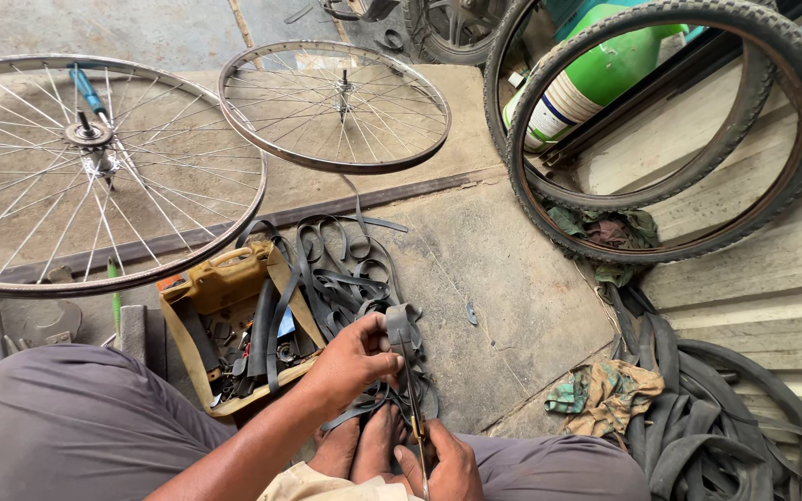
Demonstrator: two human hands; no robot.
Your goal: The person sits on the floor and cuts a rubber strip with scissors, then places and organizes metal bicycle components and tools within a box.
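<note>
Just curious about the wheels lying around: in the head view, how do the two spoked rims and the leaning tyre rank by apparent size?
1. Left spoked rim, cropped and nearer, so unsure.
2. Leaning tyre.
3. Smaller spoked rim.

Views: we had one, worn on the head.
Facing: we looked steeply down over our lap to the concrete floor [503, 278].
Nearness: our hands sat close at the bottom edge; the wheels [95, 167] and tyres [791, 158] lay farther off, toward the top.
Shared ground: none, only one view.
</note>
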